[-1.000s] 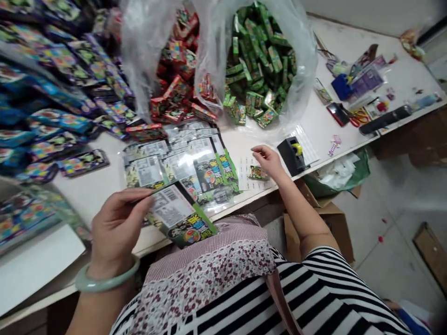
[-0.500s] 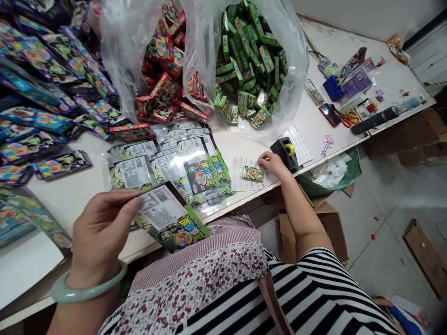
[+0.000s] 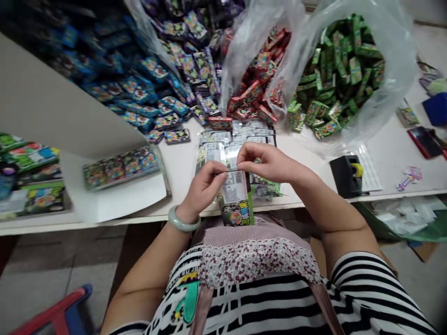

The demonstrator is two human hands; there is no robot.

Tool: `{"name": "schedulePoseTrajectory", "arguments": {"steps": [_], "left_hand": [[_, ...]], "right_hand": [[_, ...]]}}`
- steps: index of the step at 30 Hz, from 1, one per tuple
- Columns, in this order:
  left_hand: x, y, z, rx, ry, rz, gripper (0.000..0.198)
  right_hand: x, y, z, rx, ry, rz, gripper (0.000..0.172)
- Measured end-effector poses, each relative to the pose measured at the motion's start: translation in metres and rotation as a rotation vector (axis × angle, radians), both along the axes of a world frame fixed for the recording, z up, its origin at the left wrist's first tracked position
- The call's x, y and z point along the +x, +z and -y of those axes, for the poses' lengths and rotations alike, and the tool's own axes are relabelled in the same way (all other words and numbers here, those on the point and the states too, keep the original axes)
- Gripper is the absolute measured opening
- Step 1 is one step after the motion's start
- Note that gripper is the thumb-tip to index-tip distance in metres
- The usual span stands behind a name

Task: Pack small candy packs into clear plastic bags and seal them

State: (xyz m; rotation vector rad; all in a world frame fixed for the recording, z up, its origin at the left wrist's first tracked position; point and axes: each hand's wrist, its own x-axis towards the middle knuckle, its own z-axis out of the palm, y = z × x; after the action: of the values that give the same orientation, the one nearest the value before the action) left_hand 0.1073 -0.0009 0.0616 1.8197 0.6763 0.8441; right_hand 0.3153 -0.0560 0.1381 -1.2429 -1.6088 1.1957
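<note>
My left hand [image 3: 206,187], closed with a pale green bangle on its wrist, pinches the top edge of a printed plastic pouch [image 3: 234,200]. Thumb and fingers of my right hand [image 3: 263,162] pinch the same edge a little to the right. The pouch hangs upright at the table's front edge, its pale label and barcode above a black and green printed bottom. More flat pouches [image 3: 211,139] are spread on the table behind and beneath my hands, partly covered by them.
Small red boxes [image 3: 252,93] and green boxes [image 3: 355,70] fill clear plastic bags at the back. Purple boxes [image 3: 195,67] and blue boxes [image 3: 139,88] are heaped left of them. A white carton [image 3: 129,202] with a row of boxes stands left, a tape dispenser [image 3: 345,176] right.
My view has swung left. My right hand has come from the small packet by the tape dispenser to the pouch's top edge. The pouch, still in my left hand, now hangs between both hands.
</note>
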Motion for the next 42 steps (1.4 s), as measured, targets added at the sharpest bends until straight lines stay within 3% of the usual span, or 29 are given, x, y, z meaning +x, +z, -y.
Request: {"name": "schedulePoseTrajectory", "arguments": {"steps": [4,11,17,20,22,24,26,27,30,32,34,35,38,42], "left_hand": [[-0.003,0.001,0.000,-0.030,-0.005,0.032,0.015],[0.002,-0.002,0.001,-0.127,0.022,0.085,0.023],[0.005,-0.010,0.002,-0.012,0.141,0.090,0.022],[0.003,-0.009,-0.002,0.035,0.138,0.047,0.030],[0.001,-0.005,-0.008,0.037,0.072,-0.051,0.038],[-0.001,0.001,-0.016,0.016,-0.037,-0.146,0.039],[-0.007,0.007,-0.025,-0.020,0.008,-0.187,0.033],[-0.011,0.008,-0.029,-0.054,0.094,-0.181,0.030],[-0.027,0.008,-0.041,-0.217,0.425,-0.048,0.025],[-0.034,0.006,-0.047,-0.311,0.609,0.060,0.023],[-0.037,0.001,-0.049,-0.377,0.716,0.137,0.025],[-0.036,-0.001,-0.048,-0.409,0.737,0.162,0.027],[-0.031,-0.010,-0.044,-0.520,0.714,0.180,0.027],[-0.030,-0.027,-0.039,-0.576,0.642,0.187,0.026]], "right_hand": [[-0.013,-0.012,-0.025,-0.055,0.022,0.099,0.013],[-0.014,-0.019,-0.028,-0.105,0.021,0.134,0.012],[-0.014,-0.027,-0.038,-0.069,0.000,0.186,0.010],[-0.017,-0.038,-0.045,-0.252,0.027,0.084,0.011],[-0.017,-0.046,-0.048,-0.450,0.100,-0.008,0.005],[-0.011,-0.052,-0.050,-0.514,0.106,-0.016,0.006],[0.008,-0.056,-0.049,-0.483,0.008,0.061,0.007],[0.023,-0.056,-0.048,-0.452,-0.085,0.120,0.006],[0.094,-0.053,-0.035,-0.332,-0.510,0.344,0.014],[0.151,-0.053,-0.023,-0.287,-0.789,0.481,0.031],[0.202,-0.060,-0.010,-0.275,-1.028,0.618,0.045],[0.222,-0.066,-0.004,-0.305,-1.156,0.790,0.047],[0.258,-0.086,0.010,-0.360,-1.217,1.048,0.044],[0.268,-0.099,0.019,-0.177,-1.200,0.874,0.030]]}}
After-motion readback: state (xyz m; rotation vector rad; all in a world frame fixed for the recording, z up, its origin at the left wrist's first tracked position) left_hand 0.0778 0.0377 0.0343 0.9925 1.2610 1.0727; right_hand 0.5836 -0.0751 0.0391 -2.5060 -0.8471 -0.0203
